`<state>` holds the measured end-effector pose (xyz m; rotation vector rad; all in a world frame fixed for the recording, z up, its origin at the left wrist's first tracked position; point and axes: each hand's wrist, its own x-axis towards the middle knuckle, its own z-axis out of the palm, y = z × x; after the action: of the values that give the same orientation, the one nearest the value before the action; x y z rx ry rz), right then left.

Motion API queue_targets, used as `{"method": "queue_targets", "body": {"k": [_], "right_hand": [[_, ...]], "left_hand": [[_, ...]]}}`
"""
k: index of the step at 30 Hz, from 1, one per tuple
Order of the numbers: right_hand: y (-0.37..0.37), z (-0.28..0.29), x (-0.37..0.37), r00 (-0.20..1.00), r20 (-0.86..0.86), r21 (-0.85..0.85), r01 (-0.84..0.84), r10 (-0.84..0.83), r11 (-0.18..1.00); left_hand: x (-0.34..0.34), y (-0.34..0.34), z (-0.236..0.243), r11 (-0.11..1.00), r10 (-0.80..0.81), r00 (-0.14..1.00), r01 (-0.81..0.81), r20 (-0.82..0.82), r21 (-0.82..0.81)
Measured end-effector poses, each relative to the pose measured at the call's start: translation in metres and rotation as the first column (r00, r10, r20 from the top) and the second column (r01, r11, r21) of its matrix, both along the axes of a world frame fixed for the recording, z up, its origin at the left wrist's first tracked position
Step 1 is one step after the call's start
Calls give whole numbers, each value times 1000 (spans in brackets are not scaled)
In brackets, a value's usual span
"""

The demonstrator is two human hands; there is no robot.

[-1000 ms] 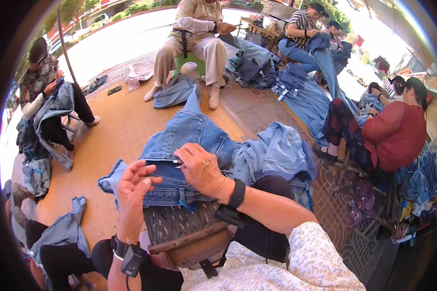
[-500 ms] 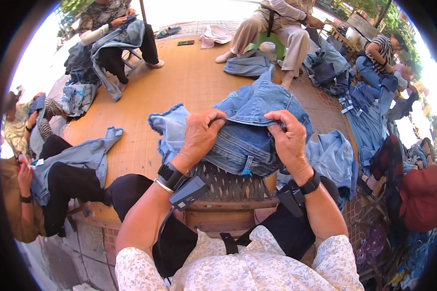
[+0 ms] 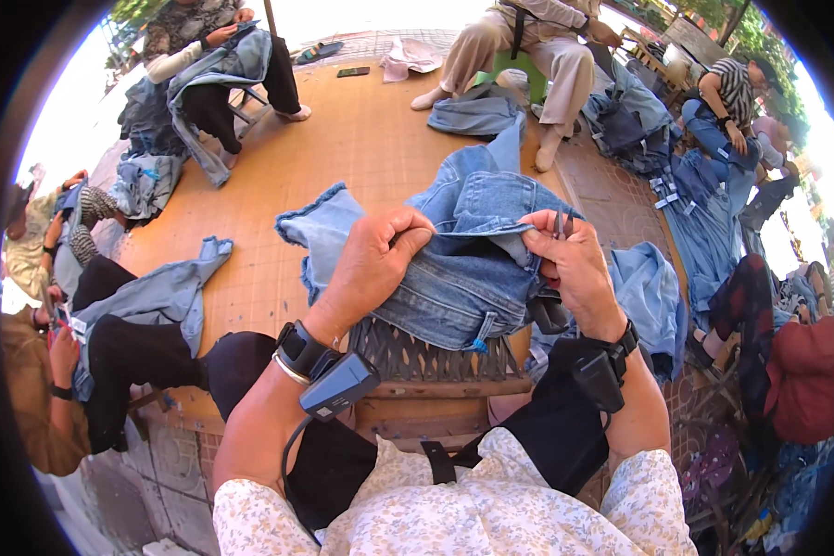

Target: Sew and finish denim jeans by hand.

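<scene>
A blue denim garment [image 3: 459, 285] with seams and a blue thread tuft lies bunched over a seat of woven dark strips [image 3: 408, 357] in front of me. My left hand [image 3: 372, 264] pinches its upper folded band at the left. My right hand [image 3: 573, 264] pinches the same band at the right and also has small metal snips [image 3: 560, 222] in its fingers, blades pointing up. A paler, frayed part of denim [image 3: 320, 227] sits left of my left hand, and light blue denim [image 3: 644, 296] is bunched right of my right hand.
Co-workers sit around an orange mat [image 3: 296, 148]: one at the far left [image 3: 218, 83], one on a green stool [image 3: 510, 88], others at both sides [image 3: 732, 102]. Denim piles [image 3: 700, 213] lie among them. A phone [image 3: 352, 72] and slippers [image 3: 317, 53] lie at the back.
The view has swung rightward in the picture since a second ago. My hands have spread along the band, both pinching it, and the right hand has moved slightly right, snips now showing upright.
</scene>
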<state>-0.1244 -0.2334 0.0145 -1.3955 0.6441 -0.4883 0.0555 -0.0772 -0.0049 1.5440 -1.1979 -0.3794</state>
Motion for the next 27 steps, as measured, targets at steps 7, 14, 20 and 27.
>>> {"method": "queue_targets", "body": {"k": [7, 14, 20, 27], "right_hand": [[4, 1, -1, 999, -45, -22, -28, 27, 999], [9, 4, -2, 980, -68, -214, -196, 185, 957], [15, 5, -3, 962, -139, -388, -272, 236, 881], [20, 7, -4, 953, -202, -412, -291, 225, 864]], "left_hand": [[-3, 9, -2, 999, 14, 994, -9, 104, -50], [-9, 21, 2, 981, 7, 940, -72, 340, 178], [-14, 19, -16, 988, 107, 886, -144, 451, 49], [-26, 16, -16, 989, 143, 869, -144, 474, -33]]}}
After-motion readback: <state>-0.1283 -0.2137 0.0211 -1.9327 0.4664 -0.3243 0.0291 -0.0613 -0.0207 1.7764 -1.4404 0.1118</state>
